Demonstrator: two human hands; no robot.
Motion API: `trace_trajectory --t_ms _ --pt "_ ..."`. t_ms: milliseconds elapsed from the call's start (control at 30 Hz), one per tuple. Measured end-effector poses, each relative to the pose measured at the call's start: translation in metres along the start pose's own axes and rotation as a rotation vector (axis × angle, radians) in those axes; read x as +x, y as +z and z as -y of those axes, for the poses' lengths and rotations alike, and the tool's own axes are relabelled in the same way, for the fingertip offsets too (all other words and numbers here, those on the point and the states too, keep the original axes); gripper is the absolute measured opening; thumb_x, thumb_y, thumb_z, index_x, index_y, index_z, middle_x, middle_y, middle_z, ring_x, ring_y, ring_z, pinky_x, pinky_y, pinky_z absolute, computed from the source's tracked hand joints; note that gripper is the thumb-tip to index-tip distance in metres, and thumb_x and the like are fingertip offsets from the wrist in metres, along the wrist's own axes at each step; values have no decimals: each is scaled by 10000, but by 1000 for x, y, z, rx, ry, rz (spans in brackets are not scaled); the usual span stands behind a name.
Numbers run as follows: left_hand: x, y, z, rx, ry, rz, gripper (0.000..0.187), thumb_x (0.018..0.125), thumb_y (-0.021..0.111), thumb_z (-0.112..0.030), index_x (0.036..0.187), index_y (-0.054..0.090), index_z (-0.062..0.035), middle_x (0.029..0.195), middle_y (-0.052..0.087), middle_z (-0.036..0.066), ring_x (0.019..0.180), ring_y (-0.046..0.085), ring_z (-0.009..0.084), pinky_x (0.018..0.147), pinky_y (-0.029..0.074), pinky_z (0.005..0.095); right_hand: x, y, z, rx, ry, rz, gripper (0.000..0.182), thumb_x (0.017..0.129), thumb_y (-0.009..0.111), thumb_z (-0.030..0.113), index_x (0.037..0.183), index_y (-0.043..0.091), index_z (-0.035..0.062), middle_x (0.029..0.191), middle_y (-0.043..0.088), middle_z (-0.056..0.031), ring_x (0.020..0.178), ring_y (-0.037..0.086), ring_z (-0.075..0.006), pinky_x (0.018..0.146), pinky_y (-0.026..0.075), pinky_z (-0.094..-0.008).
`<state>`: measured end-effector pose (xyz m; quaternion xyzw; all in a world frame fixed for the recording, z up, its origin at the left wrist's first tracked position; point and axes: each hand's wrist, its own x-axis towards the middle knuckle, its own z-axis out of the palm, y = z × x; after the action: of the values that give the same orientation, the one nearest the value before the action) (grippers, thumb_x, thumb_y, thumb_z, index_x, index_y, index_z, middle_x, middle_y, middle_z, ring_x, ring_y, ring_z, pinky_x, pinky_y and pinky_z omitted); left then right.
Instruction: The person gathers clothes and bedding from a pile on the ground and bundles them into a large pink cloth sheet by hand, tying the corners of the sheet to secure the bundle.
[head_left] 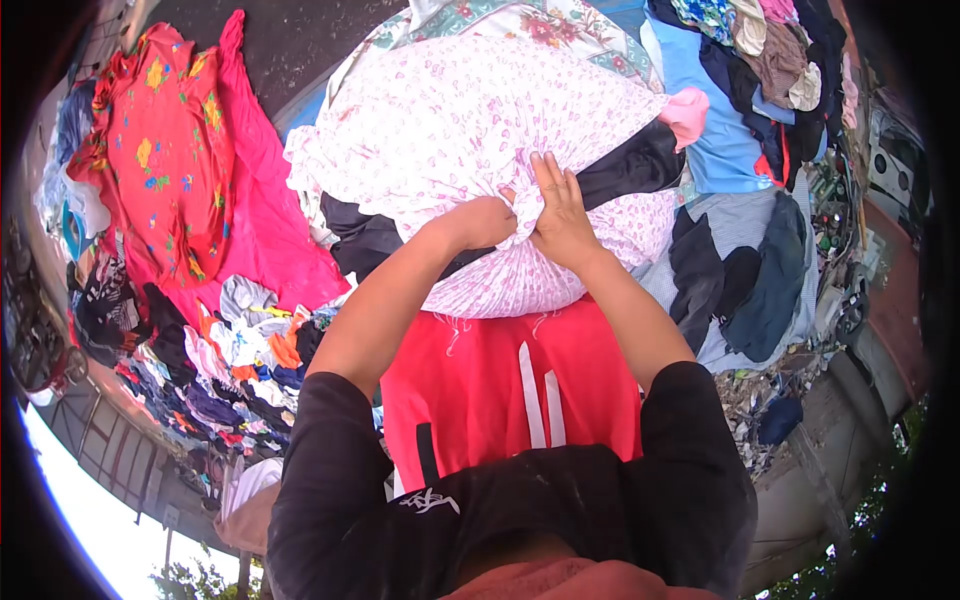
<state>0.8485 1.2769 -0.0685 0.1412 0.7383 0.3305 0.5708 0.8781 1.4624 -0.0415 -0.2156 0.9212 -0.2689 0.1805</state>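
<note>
Left hand [487,222] clenched on the bunched sheet [420,130]; right hand [564,222] against it, fingers extended, grip unclear; shirt [540,500] script unreadable.

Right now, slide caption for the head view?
Left hand and right hand on a gathered, pink-patterned white cloth bundle.

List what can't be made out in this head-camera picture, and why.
- Contents of the patterned cloth bundle: mostly covered in the head view by the cloth itself; only dark fabric shows in its gap.
- Left hand: fingertips hidden in the head view by the curled hand and gathered cloth.
- Mixed clothes pile: head view, individual pieces too small and overlapping.
- Dark objects at far left: head view, shadowed and cut off by the lens rim.
</note>
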Motion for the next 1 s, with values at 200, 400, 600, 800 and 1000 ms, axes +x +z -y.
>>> trace_trajectory --t_ms 200,400,600,800,1000 --pt "-36 43 1 292 289 -402 265 887 530 -253 955 694 -57 846 614 216 907 609 377 931 435 541 -32 -37 36 -41 234 228 166 682 736 149 702 703 -12 1559 276 -209 1462 188 -408 1109 257 -606" --pt "-49 59 -21 193 187 -440 382 916 598 -429 1031 610 -64 823 663 164 791 669 331 715 521 473 -107 -28 28 113 687 295 464 788 720 440 846 707 -20 1148 615 -235 1128 566 -376 936 454 -484" --pt "-55 -59 7 702 479 -577 456 870 647 -502 725 549 -81 621 636 105 576 647 299 525 509 411 -81 -20 -11 42 436 174 499 811 685 505 820 700 6 821 668 -226 802 667 -369 749 524 -459" --pt "-39 -55 84 689 2 -712 430 870 664 -480 807 589 -61 743 633 114 669 642 334 605 517 430 -94 37 -92 642 585 261 413 914 649 399 992 676 -6 937 698 -187 825 690 -258 742 526 -339" --pt "-24 -46 17 604 210 -972 354 853 704 -230 1101 600 -1 1158 601 222 1061 586 395 882 479 467 -292 34 -209 1216 1484 -434 351 947 615 352 1109 633 41 987 695 -91 734 652 -152 643 528 -307"
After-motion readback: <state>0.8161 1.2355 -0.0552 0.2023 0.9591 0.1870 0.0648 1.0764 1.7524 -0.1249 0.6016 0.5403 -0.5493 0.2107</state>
